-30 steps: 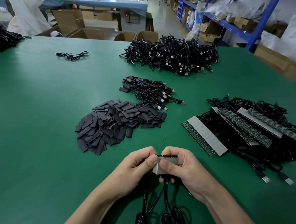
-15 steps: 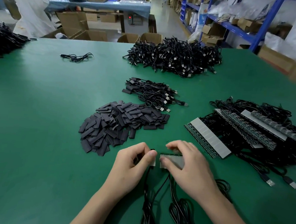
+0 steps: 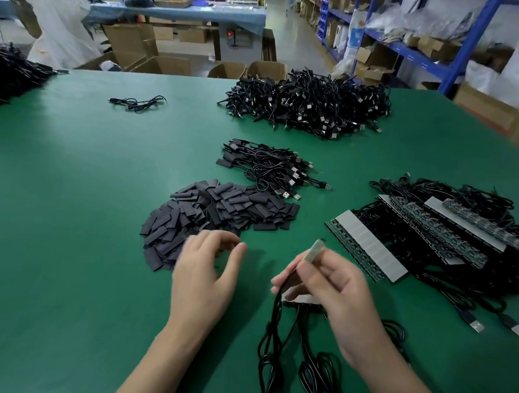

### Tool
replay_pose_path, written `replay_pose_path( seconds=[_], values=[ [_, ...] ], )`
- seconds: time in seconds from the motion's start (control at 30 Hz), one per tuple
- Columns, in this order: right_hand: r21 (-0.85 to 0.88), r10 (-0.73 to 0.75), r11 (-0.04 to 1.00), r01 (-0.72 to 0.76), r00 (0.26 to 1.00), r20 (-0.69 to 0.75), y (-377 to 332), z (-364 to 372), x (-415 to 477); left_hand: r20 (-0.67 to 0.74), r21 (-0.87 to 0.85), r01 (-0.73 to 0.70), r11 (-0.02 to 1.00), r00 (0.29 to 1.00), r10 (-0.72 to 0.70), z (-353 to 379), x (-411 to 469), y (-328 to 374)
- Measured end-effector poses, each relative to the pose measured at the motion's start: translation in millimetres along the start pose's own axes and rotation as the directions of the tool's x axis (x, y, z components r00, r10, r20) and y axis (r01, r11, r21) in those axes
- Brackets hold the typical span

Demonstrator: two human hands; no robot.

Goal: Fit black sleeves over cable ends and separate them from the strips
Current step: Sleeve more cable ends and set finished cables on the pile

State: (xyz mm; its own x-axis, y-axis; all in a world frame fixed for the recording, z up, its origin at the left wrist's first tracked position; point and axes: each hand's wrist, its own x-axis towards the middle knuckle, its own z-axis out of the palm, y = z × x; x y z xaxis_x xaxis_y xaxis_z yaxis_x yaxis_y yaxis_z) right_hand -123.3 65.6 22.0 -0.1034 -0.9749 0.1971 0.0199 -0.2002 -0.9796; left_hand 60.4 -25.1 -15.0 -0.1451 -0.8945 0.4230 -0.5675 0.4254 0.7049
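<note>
Where the bench's near edge meets the view: coiled black cables point(image 3: 272, 364) lie on the green bench point(image 3: 66, 260) and run up into the right hand.
Right hand point(image 3: 334, 295): thumb and fingers pinch a small grey-faced cable end point(image 3: 315, 253), tilted up off the bench, with its black lead trailing down past the thumb.
Short strip: a short grey-faced strip piece point(image 3: 299, 299) lies partly hidden under the right hand, cables hanging from its near side.
Left hand point(image 3: 205, 272): blurred, fingers loosely curved with a gap to the thumb and nothing seen between them, over the near edge of the sleeve pile.
Sleeves: a loose pile of flat black sleeves point(image 3: 221, 212) lies just beyond the left hand.
Strips: long grey-faced circuit strips point(image 3: 367, 248) lie on tangled black cables to the right.
Middle: a small bundle of black USB cables with sleeved ends point(image 3: 272, 166).
Far: a large heap of black USB cables point(image 3: 312, 105), and one lone black cable point(image 3: 136, 102) to the left.
</note>
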Motion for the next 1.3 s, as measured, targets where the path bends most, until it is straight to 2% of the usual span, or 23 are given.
replay_pose_path(
  seconds=[0.07,0.13,0.23,0.3,0.4,0.5,0.6,0.7,0.83,1.07,1.2,1.3],
  values=[
    [0.136,-0.07,0.987,0.081,0.994,-0.089,-12,-4,0,-0.023,0.276,0.04,0.96,0.999,-0.035,-1,5,-10],
    [0.148,-0.156,0.972,0.185,0.97,-0.184,-24,-8,0,0.028,0.366,0.072,0.928,0.996,-0.089,-1,7,-16],
    [0.041,-0.311,0.942,0.332,0.913,-0.264,-44,-18,0,0.076,0.441,0.042,0.897,0.994,-0.085,1,6,-18],
    [-0.105,-0.377,0.926,0.362,0.891,-0.255,-57,-26,0,0.059,0.452,0.047,0.891,0.995,-0.082,1,6,-17],
    [-0.428,-0.301,0.881,0.201,0.937,-0.18,-59,-35,1,0.034,0.457,0.05,0.888,0.997,-0.073,1,7,-15],
    [-0.686,-0.121,0.727,0.03,0.989,-0.085,-39,-32,3,0.041,0.49,0.012,0.872,0.999,-0.036,2,6,-11],
    [-0.831,-0.017,0.553,-0.064,0.996,-0.088,-14,-26,4,0.074,0.556,-0.024,0.831,0.997,-0.02,0,13,-7],
    [-0.87,0.01,0.483,-0.096,0.995,-0.104,2,-22,3,0.13,0.611,0.017,0.791,0.984,-0.122,1,30,-5],
    [-0.848,0.011,0.519,-0.103,0.993,-0.114,16,-21,0,0.163,0.66,0.044,0.75,0.966,-0.2,11,49,-1],
    [-0.782,0.008,0.617,-0.095,0.993,-0.114,21,-23,-4,0.15,0.63,-0.004,0.777,0.982,-0.116,13,55,-6],
    [-0.743,-0.01,0.665,-0.08,0.993,-0.116,20,-24,-5,0.208,0.569,-0.133,0.811,0.978,0.014,4,50,-7],
    [-0.673,-0.01,0.737,-0.067,0.994,-0.109,18,-27,-5,0.208,0.397,-0.248,0.884,0.962,0.176,-1,35,-2]
  ],
)
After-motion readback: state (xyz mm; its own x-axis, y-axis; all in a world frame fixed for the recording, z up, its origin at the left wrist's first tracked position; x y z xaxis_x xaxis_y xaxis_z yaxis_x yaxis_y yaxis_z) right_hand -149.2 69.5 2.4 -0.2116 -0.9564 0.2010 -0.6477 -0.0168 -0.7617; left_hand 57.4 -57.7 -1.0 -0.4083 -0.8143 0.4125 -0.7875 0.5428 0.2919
